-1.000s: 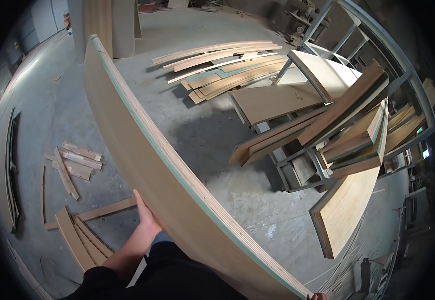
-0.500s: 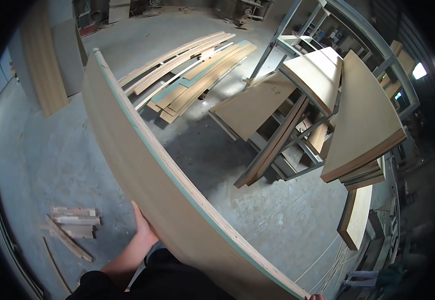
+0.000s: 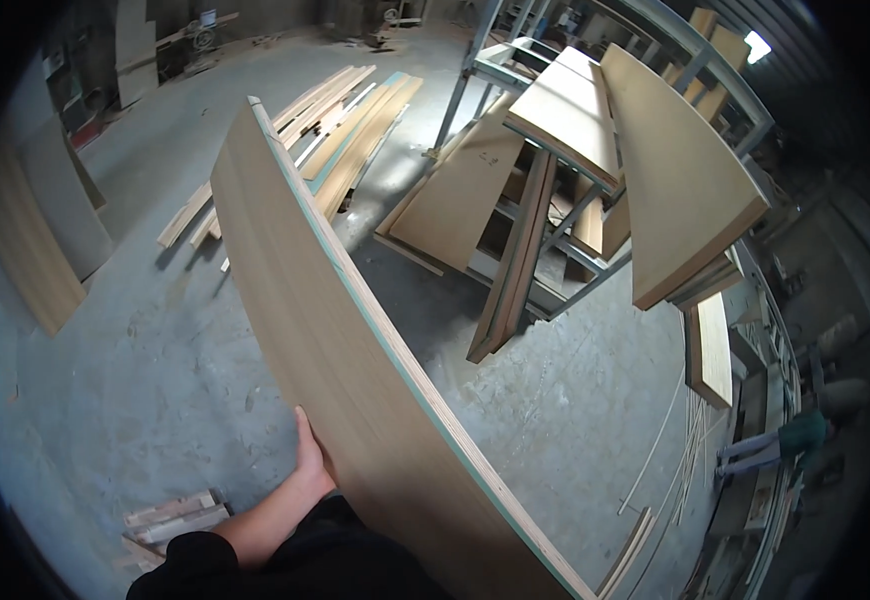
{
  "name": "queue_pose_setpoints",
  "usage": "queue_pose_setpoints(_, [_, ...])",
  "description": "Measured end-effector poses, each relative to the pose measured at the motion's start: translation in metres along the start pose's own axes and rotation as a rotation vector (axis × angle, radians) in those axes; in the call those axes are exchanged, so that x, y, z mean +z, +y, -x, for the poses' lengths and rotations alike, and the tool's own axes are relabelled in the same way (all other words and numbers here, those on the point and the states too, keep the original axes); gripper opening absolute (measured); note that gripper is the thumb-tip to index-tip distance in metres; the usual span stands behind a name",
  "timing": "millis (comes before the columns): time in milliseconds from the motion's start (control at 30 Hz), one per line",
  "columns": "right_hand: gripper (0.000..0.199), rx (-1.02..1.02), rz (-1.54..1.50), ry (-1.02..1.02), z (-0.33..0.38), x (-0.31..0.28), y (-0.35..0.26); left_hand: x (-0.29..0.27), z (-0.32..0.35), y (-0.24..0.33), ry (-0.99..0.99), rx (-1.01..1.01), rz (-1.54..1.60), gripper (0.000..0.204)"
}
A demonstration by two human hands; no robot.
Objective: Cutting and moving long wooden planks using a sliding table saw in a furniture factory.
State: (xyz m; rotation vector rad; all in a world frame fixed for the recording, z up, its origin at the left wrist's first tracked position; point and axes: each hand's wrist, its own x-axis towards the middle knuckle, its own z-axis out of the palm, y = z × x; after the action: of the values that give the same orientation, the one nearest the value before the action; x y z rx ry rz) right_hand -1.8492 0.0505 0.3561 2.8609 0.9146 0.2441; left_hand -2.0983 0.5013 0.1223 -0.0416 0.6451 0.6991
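We find a large plywood panel [image 3: 355, 370] carried on edge, tilted, running from the lower right of the view up toward the far left. Its top edge shows a green-tinted lamination line. The left hand [image 3: 308, 458] lies flat against the panel's near face, low down, the palm pressed to the wood; its fingers are hidden behind the edge, so we cannot tell whether they curl round it or merely brace it. The right hand is not in view — it is presumably under the far lower end, but we cannot confirm this.

The concrete floor [image 3: 145, 370] carries loose offcuts [image 3: 170, 515] just beside the carrier's left side and a spread of long boards [image 3: 340, 125] near the panel's far end. A metal rack [image 3: 555, 200] stacked with leaning sheets stands to the right, well apart from the panel for now.

Risks, in our judgement: the far end could clip the floor boards or the rack if the panel swings, since the carrier's view past it is blocked; the offcuts are a trip hazard; and a flat-palm hold offers little restraint if the sheet tips.
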Motion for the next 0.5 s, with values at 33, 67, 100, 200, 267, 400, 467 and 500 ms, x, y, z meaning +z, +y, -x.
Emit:
queue_pose_setpoints(33, [0.03, 0.024, -0.009, -0.004, 0.026, -0.007, -0.014, -0.001, 0.009, 0.013, -0.005, -0.012, -0.022, 0.093])
queue_pose_setpoints(67, [0.032, 0.106, -0.031, -0.017, 0.054, -0.018, -0.029, -0.002, 0.019, 0.025, -0.009, -0.041, -0.076, 0.094])
queue_pose_setpoints(100, [0.033, 0.18, -0.047, -0.027, 0.076, -0.028, -0.04, -0.004, 0.03, 0.031, -0.013, -0.069, -0.119, 0.094])
queue_pose_setpoints(200, [0.036, 0.296, -0.057, -0.006, 0.149, -0.03, -0.052, -0.015, 0.042, 0.05, -0.014, -0.156, -0.167, 0.093])
queue_pose_setpoints(267, [0.037, 0.353, -0.07, -0.019, 0.188, -0.042, -0.069, -0.024, 0.055, 0.056, -0.008, -0.187, -0.214, 0.093])
queue_pose_setpoints(400, [0.047, 0.447, 0.106, -0.137, 0.237, -0.048, -0.097, -0.032, 0.053, 0.07, 0.026, -0.266, -0.303, 0.092])
queue_pose_setpoints(467, [0.054, 0.602, -0.057, -0.17, 0.247, -0.057, -0.117, -0.026, 0.053, 0.083, 0.008, -0.288, -0.333, 0.092])
queue_pose_setpoints(500, [0.054, 0.613, -0.062, -0.176, 0.247, -0.061, -0.13, -0.019, 0.051, 0.091, -0.006, -0.294, -0.348, 0.091])
